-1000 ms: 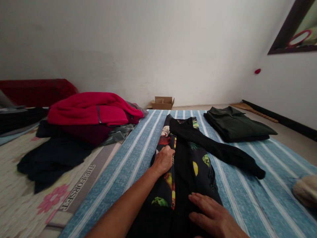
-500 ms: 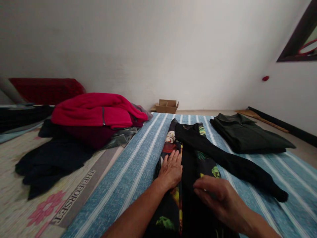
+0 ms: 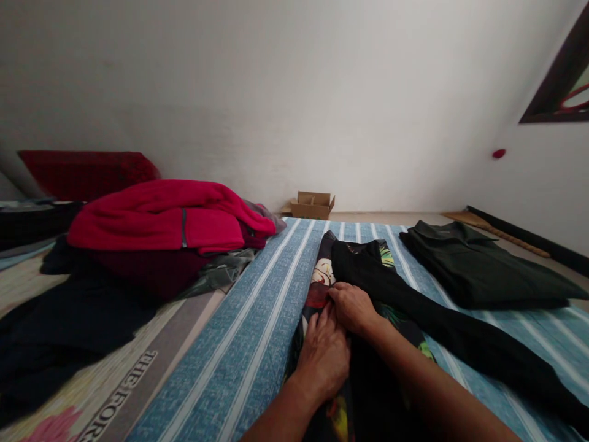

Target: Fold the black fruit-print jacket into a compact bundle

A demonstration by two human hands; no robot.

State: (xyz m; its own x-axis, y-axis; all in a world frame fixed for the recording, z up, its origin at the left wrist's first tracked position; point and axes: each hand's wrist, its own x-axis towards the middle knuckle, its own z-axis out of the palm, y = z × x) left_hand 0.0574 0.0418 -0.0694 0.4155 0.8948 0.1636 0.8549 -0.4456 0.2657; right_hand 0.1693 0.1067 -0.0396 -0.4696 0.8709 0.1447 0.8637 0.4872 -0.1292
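Observation:
A black garment with a bright flower and fruit print (image 3: 368, 270) lies folded lengthwise on a blue striped sheet (image 3: 262, 331). Its long black sleeve (image 3: 460, 337) trails off to the right. My left hand (image 3: 324, 356) rests flat on the garment's left folded edge, fingers stretched forward. My right hand (image 3: 352, 307) sits just beyond it, touching its fingertips, with fingers curled down on the fabric at the fold.
A folded dark green shirt (image 3: 478, 270) lies at the right on the sheet. A heap with a red fleece (image 3: 170, 215) on top sits at the left, a black garment (image 3: 69, 319) before it on a lettered mat (image 3: 124, 387). A small cardboard box (image 3: 313, 205) stands by the wall.
My right hand has moved from the garment's near end forward and left to the fold, meeting my left hand. The camera has dropped lower and closer.

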